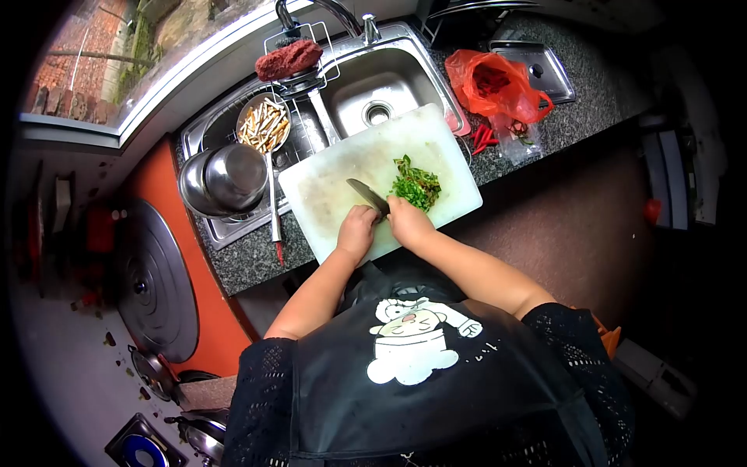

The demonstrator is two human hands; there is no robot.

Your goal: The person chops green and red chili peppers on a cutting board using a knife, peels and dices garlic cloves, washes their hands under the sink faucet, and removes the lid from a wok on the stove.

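Observation:
A white cutting board lies across the front of the sink, with my two hands over its near edge. The fingers of my right hand are wrapped round a kitchen knife, whose blade points away to the left. Close beside the blade is my left hand, its fingers curled and pressed together; whatever they hold, if anything, is hidden. Just past my right hand a heap of chopped green peppers sits on the board, with some reddish bits in it.
Behind the board is a steel sink. On the left are steel bowls and a long-handled strainer of pale cut strips. A red plastic bag, red chilies and a metal tray occupy the right counter.

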